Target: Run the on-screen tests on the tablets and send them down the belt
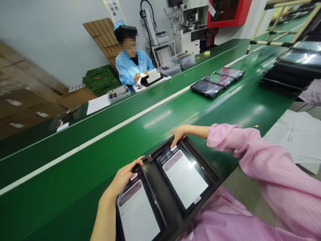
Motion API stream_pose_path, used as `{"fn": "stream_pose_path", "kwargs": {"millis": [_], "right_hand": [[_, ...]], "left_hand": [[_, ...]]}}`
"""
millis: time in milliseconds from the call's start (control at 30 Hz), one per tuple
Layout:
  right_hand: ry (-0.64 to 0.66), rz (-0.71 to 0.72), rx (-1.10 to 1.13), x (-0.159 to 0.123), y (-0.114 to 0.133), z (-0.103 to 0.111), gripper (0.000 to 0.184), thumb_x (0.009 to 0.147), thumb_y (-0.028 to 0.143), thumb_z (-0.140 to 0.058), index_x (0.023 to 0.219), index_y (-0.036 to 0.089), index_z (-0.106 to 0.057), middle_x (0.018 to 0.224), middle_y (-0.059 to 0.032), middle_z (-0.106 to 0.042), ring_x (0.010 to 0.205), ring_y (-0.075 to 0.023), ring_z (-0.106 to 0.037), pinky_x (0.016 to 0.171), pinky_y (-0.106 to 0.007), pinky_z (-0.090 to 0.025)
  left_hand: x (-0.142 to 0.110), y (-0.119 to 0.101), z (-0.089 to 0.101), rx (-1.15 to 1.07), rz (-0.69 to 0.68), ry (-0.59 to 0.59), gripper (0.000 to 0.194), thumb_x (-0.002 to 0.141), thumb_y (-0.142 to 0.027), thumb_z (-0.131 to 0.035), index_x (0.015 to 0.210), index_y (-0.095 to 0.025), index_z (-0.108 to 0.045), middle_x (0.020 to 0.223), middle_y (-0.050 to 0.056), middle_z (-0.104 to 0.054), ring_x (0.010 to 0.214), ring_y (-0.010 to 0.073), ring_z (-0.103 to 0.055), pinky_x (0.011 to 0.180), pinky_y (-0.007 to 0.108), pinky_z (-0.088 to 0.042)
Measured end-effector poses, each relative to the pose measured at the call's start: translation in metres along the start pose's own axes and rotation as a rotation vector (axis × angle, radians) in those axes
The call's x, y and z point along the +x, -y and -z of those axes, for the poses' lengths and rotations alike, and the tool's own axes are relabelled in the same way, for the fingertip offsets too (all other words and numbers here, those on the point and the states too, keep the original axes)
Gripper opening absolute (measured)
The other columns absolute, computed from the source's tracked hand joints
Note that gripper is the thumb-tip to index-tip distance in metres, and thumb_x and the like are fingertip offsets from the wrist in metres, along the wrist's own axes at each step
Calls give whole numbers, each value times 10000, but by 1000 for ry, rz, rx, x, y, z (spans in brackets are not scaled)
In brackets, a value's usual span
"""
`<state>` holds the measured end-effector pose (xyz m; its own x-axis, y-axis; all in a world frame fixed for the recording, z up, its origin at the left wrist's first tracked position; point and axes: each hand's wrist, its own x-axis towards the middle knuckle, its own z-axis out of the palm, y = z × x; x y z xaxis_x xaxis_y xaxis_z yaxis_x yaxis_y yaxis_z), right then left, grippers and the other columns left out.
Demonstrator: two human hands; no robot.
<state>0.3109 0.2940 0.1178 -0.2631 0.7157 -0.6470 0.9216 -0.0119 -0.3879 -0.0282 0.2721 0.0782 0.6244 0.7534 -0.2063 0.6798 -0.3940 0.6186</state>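
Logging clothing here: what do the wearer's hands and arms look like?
The left hand and right hand are gloveless. A loose pink sleeve, faintly striped, ends in a bunched cuff on the right forearm; the left forearm shows no sleeve.

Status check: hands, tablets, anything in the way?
Left hand on left tablet's top end, right hand on right tablet's. Both lit, side by side in black tray. Hands partly cover both top ends.
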Motion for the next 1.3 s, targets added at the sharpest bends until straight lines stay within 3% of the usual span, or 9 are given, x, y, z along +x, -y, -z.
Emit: {"fn": "stream_pose_path", "kwargs": {"millis": [233,433,567,767,867,933,1000,1100,1300], "right_hand": [[-19,28,-58,-2,2,0,538,591,580,-872,654,154,-550,576,64,-405,560,-130,-448,472,-254,-285],[-81,86,-98,-6,-4,-5,552,653,626,-823,769,120,-636,708,-4,-550,672,-177,-568,584,-258,-440],[-216,148,-191,-19,-19,-35,706,575,617,-880,990,88,-665,1056,-163,-593,1053,-335,-563,878,-364,-487],[-591,403,-302,-18,-55,-87,1044,466,609,-929,1281,82,-543,1198,-219,-532,1083,-391,-515,896,-481,-468],[-676,349,-198,-6,-57,-90,783,513,466,-945,1138,115,-632,1097,-167,-599,1004,-343,-553,850,-403,-465],[-737,284,-18,-1,-54,-86,406,673,359,-858,971,153,-675,940,-97,-642,900,-278,-588,805,-339,-460],[-792,218,118,0,-51,-83,132,855,287,-659,906,167,-675,824,-60,-645,802,-234,-600,757,-308,-455],[-862,191,163,-9,-54,-89,256,946,222,-425,991,153,-668,865,-84,-654,787,-232,-599,765,-329,-470],[-1017,93,-122,-39,-61,-143,306,802,87,-469,984,167,-702,1266,-197,-516,1118,-373,-478,859,-506,-483]], "left_hand": [[0,-1,3,29,5,5,413,654,-266,-387,1014,-232,-588,1437,89,-562,1305,330,-537,1052,448,-437],[1,3,-5,170,-50,-16,375,778,-249,-393,1069,-246,-630,1438,77,-560,1299,297,-537,1047,439,-446],[-3,4,-18,334,-76,-43,352,931,-447,-436,1171,-261,-616,1434,109,-531,1342,303,-468,1087,520,-382],[-11,6,-19,315,-86,34,803,670,-529,-803,1377,-291,-506,1513,153,-408,1398,383,-363,1133,566,-274],[-8,4,-17,297,-64,-9,554,798,-455,-707,1318,-311,-579,1478,111,-471,1337,340,-453,1094,520,-346],[-4,0,-18,293,-38,-64,345,908,-360,-547,1232,-305,-651,1413,72,-545,1260,288,-536,1038,447,-420],[-1,-5,-20,288,0,-121,357,951,-275,-402,1151,-291,-697,1341,46,-603,1190,247,-588,986,388,-461],[-1,-13,-26,276,38,-165,376,970,-301,-353,1110,-276,-701,1269,41,-642,1150,242,-603,993,396,-456],[-6,-30,-47,398,113,-225,475,805,-510,-653,1173,-213,-607,1282,144,-579,1241,371,-492,1130,614,-239]]}}
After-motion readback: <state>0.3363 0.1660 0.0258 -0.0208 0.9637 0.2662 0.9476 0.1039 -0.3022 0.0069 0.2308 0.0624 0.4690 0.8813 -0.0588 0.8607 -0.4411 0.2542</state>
